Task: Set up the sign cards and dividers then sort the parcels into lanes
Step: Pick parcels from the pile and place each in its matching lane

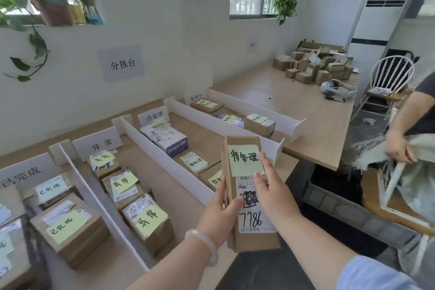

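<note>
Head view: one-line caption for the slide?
Left hand and right hand hold a tall parcel with a green note beside white dividers.

A brown parcel [253, 219] with a sticky note [244, 160] is held upright before the lanes [200, 139]. White dividers [164, 161] part them; sign cards [101, 142] stand at the back.

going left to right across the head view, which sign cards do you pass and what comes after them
已完成 sign card → 异常 sign card → 待处理 sign card → 处理中 sign card → held parcel marked 7786 → pile of cardboard boxes → white chair
</note>
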The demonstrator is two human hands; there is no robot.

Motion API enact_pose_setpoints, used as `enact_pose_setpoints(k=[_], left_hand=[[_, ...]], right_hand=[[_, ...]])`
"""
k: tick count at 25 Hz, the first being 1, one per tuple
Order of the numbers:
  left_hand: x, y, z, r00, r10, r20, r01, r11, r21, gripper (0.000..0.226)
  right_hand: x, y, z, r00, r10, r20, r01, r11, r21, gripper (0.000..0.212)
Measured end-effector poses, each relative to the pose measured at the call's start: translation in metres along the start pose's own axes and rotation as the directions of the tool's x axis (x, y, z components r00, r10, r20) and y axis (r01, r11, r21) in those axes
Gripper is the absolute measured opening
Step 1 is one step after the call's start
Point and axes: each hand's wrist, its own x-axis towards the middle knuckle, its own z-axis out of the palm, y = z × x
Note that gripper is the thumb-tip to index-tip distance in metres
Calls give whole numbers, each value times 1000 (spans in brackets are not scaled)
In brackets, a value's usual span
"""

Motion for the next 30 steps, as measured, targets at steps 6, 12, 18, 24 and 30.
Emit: enact_pose_setpoints(k=[6, 12, 18, 24, 30], left_hand=[[63, 26, 109, 999, -40, -36, 38, 997, -72, 70], [127, 31, 167, 997, -70, -40, 69, 997, -17, 74], [205, 30, 172, 994, -102, -45, 100, 994, -33, 72], [293, 43, 157, 993, -102, -59, 98, 992, -76, 67], [357, 55, 123, 990, -97, -106, 89, 993, -79, 72]], right_hand=[[67, 55, -99, 999, -26, 33, 27, 999, -30, 50], [128, 102, -144, 997, 12, 74, -9, 999, -36, 50], [205, 124, -138, 997, 25, 80, -21, 999, -42, 50], [297, 119, -127, 996, 22, 85, -18, 999, -40, 48], [372, 103, -101, 993, -11, 120, 13, 1000, -15, 50]])
